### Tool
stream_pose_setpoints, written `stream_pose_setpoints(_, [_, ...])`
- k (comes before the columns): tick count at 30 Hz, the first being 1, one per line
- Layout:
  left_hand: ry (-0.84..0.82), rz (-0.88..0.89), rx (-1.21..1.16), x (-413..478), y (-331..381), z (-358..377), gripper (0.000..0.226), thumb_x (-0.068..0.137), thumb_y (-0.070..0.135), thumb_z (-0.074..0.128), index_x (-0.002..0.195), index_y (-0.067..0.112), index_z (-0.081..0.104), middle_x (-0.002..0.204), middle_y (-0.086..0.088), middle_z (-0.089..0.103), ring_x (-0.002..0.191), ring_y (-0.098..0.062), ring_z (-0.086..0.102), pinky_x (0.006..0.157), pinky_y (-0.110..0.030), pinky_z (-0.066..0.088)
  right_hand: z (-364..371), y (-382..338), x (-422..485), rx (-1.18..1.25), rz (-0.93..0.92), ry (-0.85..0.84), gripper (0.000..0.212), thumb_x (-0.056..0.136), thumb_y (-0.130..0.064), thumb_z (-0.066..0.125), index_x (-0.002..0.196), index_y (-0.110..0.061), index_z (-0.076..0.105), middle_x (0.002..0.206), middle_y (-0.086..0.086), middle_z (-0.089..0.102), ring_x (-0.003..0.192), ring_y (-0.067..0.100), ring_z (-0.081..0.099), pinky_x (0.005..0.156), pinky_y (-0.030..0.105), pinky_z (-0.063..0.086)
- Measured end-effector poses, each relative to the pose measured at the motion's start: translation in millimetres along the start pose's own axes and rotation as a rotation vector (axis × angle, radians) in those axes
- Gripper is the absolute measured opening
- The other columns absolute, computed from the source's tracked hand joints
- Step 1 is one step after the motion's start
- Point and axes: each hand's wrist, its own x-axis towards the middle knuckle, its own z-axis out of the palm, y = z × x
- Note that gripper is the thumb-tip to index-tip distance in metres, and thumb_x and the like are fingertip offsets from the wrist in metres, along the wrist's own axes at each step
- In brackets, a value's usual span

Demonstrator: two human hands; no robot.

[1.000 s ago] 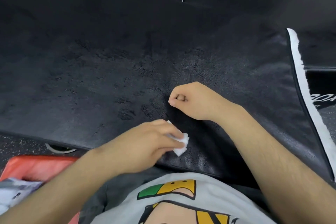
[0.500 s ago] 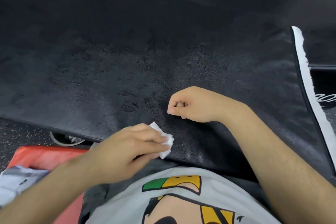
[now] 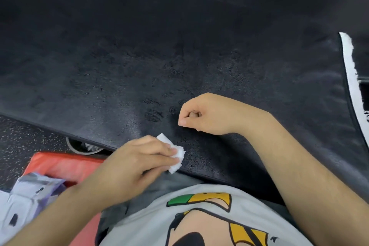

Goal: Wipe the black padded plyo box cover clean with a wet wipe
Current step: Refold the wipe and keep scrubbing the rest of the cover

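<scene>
The black padded plyo box cover (image 3: 179, 62) fills most of the head view, its surface dull and mottled, with a white strip along its right edge. My left hand (image 3: 139, 164) pinches a small folded white wet wipe (image 3: 175, 154) and holds it against the cover near its front edge. My right hand (image 3: 205, 115) rests on the cover just beyond and to the right of the wipe, its fingers curled into a loose fist with nothing seen inside.
A red mat (image 3: 63, 166) lies on the speckled floor (image 3: 24, 138) at the lower left, with a pale wipes packet (image 3: 26, 199) on it. A round white-rimmed object (image 3: 83, 147) peeks out from under the cover's front edge. My grey printed shirt (image 3: 209, 217) is at the bottom.
My left hand with the wipe has slid left along the cover's front edge. The right fist has stayed in much the same spot on the cover.
</scene>
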Motion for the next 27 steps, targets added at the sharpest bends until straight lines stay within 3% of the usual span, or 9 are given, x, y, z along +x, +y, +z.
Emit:
stream_pose_setpoints(4, [0.11, -0.074, 0.019, -7, -6, -10, 0.023, 0.097, 0.027, 0.061, 0.115, 0.027, 0.075, 0.113, 0.016, 0.066, 0.106, -0.01, 0.061, 0.086, -0.032, 0.05, -1, 2, 1, 0.009, 0.016, -0.02, 0.012, 0.096, -0.034, 0.061, 0.091, -0.033, 0.071, 0.07, -0.02, 0.062, 0.063, -0.003, 0.053, 0.062, 0.017, 0.044])
stream_pose_setpoints(8, [0.024, -0.003, 0.098, -3, 10, 8, 0.026, 0.098, 0.025, 0.06, 0.122, 0.03, 0.071, 0.119, 0.016, 0.063, 0.105, -0.013, 0.061, 0.078, -0.036, 0.051, 1, -3, 12, -0.01, -0.001, 0.016, 0.013, 0.097, -0.035, 0.06, 0.089, -0.034, 0.071, 0.068, -0.024, 0.059, 0.062, -0.004, 0.051, 0.061, 0.018, 0.041])
stream_pose_setpoints(13, [0.15, -0.163, 0.101, -7, -16, -12, 0.027, 0.1, 0.029, 0.055, 0.122, 0.028, 0.071, 0.119, 0.014, 0.063, 0.106, -0.016, 0.06, 0.087, -0.036, 0.049, -1, 1, 12, 0.008, 0.01, 0.026, 0.013, 0.097, -0.036, 0.06, 0.089, -0.035, 0.071, 0.068, -0.018, 0.058, 0.06, 0.0, 0.049, 0.061, 0.019, 0.043])
stream_pose_setpoints(17, [0.09, -0.135, 0.123, -5, 1, 3, 0.03, 0.1, 0.033, 0.054, 0.127, 0.03, 0.067, 0.124, 0.018, 0.06, 0.108, -0.015, 0.058, 0.078, -0.039, 0.05, 0, 8, 16, -0.002, 0.045, 0.106, 0.014, 0.097, -0.034, 0.06, 0.088, -0.033, 0.071, 0.066, -0.015, 0.055, 0.058, 0.001, 0.048, 0.061, 0.021, 0.043])
stream_pose_setpoints(22, [0.096, -0.201, 0.125, 7, -22, -14, 0.034, 0.104, 0.036, 0.047, 0.135, 0.032, 0.061, 0.142, 0.021, 0.051, 0.129, -0.009, 0.05, 0.094, -0.041, 0.049, 0, 6, 20, 0.014, 0.023, 0.125, 0.014, 0.096, -0.035, 0.06, 0.088, -0.032, 0.071, 0.066, -0.016, 0.055, 0.06, 0.002, 0.048, 0.064, 0.024, 0.046])
stream_pose_setpoints(27, [0.076, -0.18, 0.07, 18, -21, -14, 0.031, 0.103, 0.037, 0.049, 0.128, 0.032, 0.067, 0.137, 0.021, 0.055, 0.127, -0.007, 0.051, 0.095, -0.04, 0.048, 1, 11, 22, 0.008, 0.015, 0.142, 0.014, 0.096, -0.035, 0.06, 0.088, -0.031, 0.071, 0.062, -0.021, 0.053, 0.058, 0.003, 0.047, 0.063, 0.027, 0.046])
